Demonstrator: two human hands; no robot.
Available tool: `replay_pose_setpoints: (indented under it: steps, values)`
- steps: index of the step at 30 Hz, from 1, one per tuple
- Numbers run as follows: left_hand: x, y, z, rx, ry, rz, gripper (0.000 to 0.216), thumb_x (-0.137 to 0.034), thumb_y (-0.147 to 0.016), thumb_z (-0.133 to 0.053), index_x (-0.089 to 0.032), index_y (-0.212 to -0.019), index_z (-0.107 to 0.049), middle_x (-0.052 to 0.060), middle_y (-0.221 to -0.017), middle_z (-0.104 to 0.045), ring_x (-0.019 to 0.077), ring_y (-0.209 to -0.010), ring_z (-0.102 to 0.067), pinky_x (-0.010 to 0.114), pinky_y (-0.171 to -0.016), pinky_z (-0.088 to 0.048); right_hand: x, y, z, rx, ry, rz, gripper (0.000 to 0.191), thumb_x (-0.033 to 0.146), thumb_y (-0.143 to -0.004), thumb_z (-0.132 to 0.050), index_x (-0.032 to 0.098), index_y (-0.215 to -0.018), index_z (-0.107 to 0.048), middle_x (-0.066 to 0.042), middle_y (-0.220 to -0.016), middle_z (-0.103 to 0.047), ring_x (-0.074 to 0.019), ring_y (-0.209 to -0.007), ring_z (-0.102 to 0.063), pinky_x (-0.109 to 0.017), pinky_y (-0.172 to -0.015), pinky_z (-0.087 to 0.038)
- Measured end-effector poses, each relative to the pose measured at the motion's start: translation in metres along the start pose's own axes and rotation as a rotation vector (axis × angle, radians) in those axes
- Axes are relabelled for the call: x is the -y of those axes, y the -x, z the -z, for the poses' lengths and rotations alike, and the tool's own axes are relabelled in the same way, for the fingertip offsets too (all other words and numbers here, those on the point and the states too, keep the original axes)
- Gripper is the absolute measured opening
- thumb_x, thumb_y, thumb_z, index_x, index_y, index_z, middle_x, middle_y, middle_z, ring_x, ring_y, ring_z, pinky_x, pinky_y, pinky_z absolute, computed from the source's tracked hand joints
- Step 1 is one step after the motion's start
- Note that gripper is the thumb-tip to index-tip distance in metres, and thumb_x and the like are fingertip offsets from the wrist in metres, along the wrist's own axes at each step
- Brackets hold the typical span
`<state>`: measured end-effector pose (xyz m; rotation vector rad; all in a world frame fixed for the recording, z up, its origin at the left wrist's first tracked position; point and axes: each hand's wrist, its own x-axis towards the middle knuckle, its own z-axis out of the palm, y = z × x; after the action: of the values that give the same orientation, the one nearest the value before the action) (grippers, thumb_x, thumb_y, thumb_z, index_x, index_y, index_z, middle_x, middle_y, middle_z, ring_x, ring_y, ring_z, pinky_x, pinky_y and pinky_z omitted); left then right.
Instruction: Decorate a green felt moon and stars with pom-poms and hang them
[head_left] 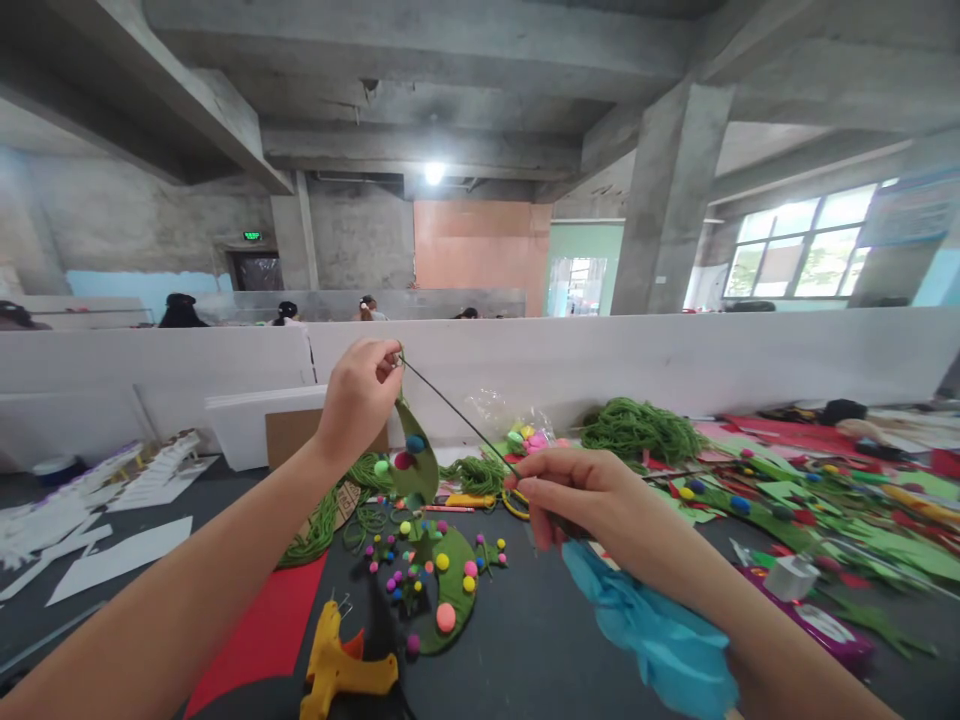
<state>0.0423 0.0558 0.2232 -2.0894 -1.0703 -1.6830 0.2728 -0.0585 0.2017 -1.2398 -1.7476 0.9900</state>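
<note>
My left hand (360, 392) is raised above the table, pinching the top of a green felt piece (417, 462) dotted with pompoms and one end of a thin green string (457, 412). The string runs taut down to my right hand (589, 492), whose fingers are closed on its other end. Below the hands, a second curved green felt piece (454, 590) with coloured pompoms lies on the dark table (525, 650). A yellow glue gun (341, 665) rests at the near edge.
Blue tissue paper (660, 640) lies under my right forearm. Green yarn (641, 430), a bag of pompoms (525, 435) and several decorated felt pieces (787, 500) spread to the right. White cut foam pieces (97, 520) lie left. A white partition (675, 360) backs the table; people sit beyond it.
</note>
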Motion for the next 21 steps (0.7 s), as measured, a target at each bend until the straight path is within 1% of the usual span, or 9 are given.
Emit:
replay_pose_setpoints:
  steps: [6, 10, 12, 14, 15, 17, 19, 21]
  values:
    - [-0.01, 0.005, -0.003, 0.043, -0.04, -0.067, 0.026, -0.01, -0.077, -0.044, -0.017, -0.095, -0.062, 0.004, -0.081, -0.057, 0.0161, -0.074, -0.053, 0.028, -0.075, -0.042, 0.011, -0.01, -0.009, -0.032, -0.085, 0.034, 0.016, 0.034, -0.077, -0.059, 0.019, -0.072, -0.062, -0.001, -0.051, -0.062, -0.0104, -0.045, -0.048, -0.023, -0.045, -0.032]
    - [-0.025, 0.005, -0.009, 0.091, 0.029, -0.103, 0.023, -0.011, -0.078, -0.045, -0.017, -0.092, -0.061, 0.004, -0.08, -0.057, 0.0162, -0.075, -0.053, 0.028, -0.074, -0.042, 0.025, -0.039, -0.014, -0.018, -0.147, 0.091, 0.015, 0.031, -0.076, -0.058, 0.018, -0.073, -0.064, 0.0, -0.049, -0.061, -0.0088, -0.042, -0.042, -0.022, -0.042, -0.027]
    - [-0.031, 0.003, -0.012, 0.095, 0.104, -0.076, 0.018, -0.012, -0.077, -0.047, -0.018, -0.09, -0.058, 0.002, -0.077, -0.056, 0.0152, -0.072, -0.054, 0.028, -0.073, -0.042, 0.035, -0.057, -0.011, -0.023, -0.158, 0.146, 0.016, 0.03, -0.076, -0.058, 0.017, -0.071, -0.065, 0.0, -0.049, -0.061, -0.0085, -0.042, -0.042, -0.022, -0.042, -0.027]
    - [-0.036, -0.001, -0.016, 0.073, 0.236, -0.004, 0.022, -0.012, -0.074, -0.051, -0.02, -0.094, -0.051, -0.001, -0.075, -0.057, 0.0136, -0.069, -0.055, 0.027, -0.07, -0.043, 0.047, -0.074, -0.006, -0.051, -0.115, 0.154, 0.016, 0.028, -0.076, -0.059, 0.016, -0.067, -0.064, 0.002, -0.045, -0.058, -0.0063, -0.037, -0.035, -0.022, -0.039, -0.023]
    - [-0.037, -0.004, -0.018, 0.05, 0.319, 0.042, 0.027, -0.012, -0.072, -0.054, -0.021, -0.097, -0.047, -0.002, -0.074, -0.057, 0.013, -0.068, -0.056, 0.027, -0.069, -0.043, 0.054, -0.082, -0.003, -0.081, -0.084, 0.166, 0.016, 0.026, -0.076, -0.059, 0.016, -0.064, -0.064, 0.002, -0.044, -0.057, -0.0054, -0.036, -0.033, -0.021, -0.038, -0.023]
    - [-0.036, -0.01, -0.022, 0.018, 0.518, 0.166, 0.038, -0.012, -0.066, -0.059, -0.022, -0.099, -0.041, -0.005, -0.071, -0.057, 0.0123, -0.066, -0.057, 0.026, -0.066, -0.044, 0.068, -0.095, 0.003, -0.094, 0.005, 0.191, 0.021, 0.021, -0.077, -0.06, 0.015, -0.057, -0.061, 0.003, -0.044, -0.055, -0.0045, -0.036, -0.033, -0.021, -0.039, -0.025]
    - [-0.033, -0.018, -0.024, 0.032, 0.715, 0.343, 0.04, -0.011, -0.062, -0.062, -0.022, -0.094, -0.042, -0.006, -0.067, -0.057, 0.0117, -0.063, -0.057, 0.025, -0.063, -0.044, 0.08, -0.105, 0.005, -0.129, 0.091, 0.221, 0.024, 0.019, -0.078, -0.059, 0.014, -0.054, -0.06, 0.003, -0.044, -0.054, -0.0041, -0.037, -0.034, -0.02, -0.04, -0.027]
    - [-0.027, -0.027, -0.025, 0.094, 0.858, 0.493, 0.028, -0.012, -0.062, -0.06, -0.019, -0.087, -0.048, -0.004, -0.065, -0.057, 0.0103, -0.058, -0.056, 0.023, -0.058, -0.044, 0.088, -0.114, 0.006, -0.153, 0.163, 0.233, 0.024, 0.019, -0.078, -0.06, 0.013, -0.054, -0.06, 0.004, -0.044, -0.053, -0.0039, -0.038, -0.035, -0.02, -0.04, -0.027]
